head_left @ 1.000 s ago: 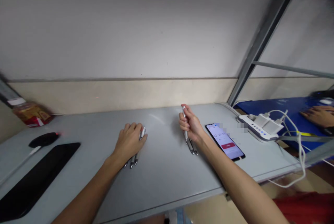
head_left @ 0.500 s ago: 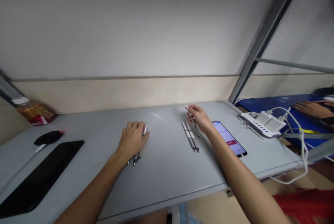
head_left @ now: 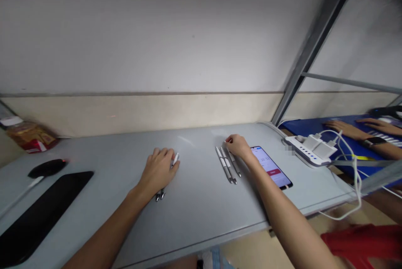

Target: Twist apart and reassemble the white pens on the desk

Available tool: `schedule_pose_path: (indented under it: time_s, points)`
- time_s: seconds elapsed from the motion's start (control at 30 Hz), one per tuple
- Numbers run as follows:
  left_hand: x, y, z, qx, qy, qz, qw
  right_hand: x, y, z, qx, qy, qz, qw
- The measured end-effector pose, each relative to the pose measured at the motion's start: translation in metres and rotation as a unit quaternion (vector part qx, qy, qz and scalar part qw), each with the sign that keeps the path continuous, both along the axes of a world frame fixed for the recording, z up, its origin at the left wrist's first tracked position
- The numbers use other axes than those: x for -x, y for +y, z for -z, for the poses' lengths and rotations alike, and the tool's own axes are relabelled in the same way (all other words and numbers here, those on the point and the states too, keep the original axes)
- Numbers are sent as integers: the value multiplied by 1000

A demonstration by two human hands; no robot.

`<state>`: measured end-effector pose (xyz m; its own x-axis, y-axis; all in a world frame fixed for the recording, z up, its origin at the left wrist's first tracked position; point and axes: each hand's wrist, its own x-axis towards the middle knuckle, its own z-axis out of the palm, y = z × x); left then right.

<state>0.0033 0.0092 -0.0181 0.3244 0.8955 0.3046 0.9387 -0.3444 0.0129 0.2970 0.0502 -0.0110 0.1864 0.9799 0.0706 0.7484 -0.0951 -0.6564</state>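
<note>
My left hand [head_left: 158, 168] lies knuckles up on the grey table [head_left: 194, 206], its fingers curled over a small bunch of silver-and-white pens [head_left: 161, 193] whose tips stick out below the palm. My right hand [head_left: 238, 147] rests further right, fingers pinched on the top end of a pen [head_left: 235, 164] that lies on the table. That pen sits beside two more pens [head_left: 224, 165] in a row, just left of a phone [head_left: 271, 168] with a lit screen.
A black mouse [head_left: 46, 167] and black pad [head_left: 37, 214] sit at the left, with a snack jar [head_left: 29, 137] behind. A white power strip [head_left: 309, 152] with chargers and cables is at the right. Another person's hands [head_left: 361, 129] rest on a blue surface beyond.
My right hand held pens upright a second ago, then laid two down and has now set the third beside them. The left hand has stayed on its pens.
</note>
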Motion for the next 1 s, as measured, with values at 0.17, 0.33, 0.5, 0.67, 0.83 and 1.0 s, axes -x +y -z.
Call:
schedule_pose_path:
  time_s: [0.17,0.33,0.5,0.67,0.83,1.0]
  points:
    - [0,1,-5,6,1,-2,1000,1,-2,-2,48,-53,-11,997]
    - [-1,1,-4,6,3,-5,1000,2,-5,-8,84,-69,-29,994]
    - [-2,1,-4,0,13,-17,1000,1,-7,-9,107,-68,-45,991]
    - [0,0,-7,2,22,-30,999,1,-7,-8,115,-62,-53,990]
    - [0,-2,-10,29,21,-41,999,1,-7,-7,106,-63,-57,991]
    - [0,-4,-13,57,20,-35,998,1,-7,-5,104,-61,-58,991]
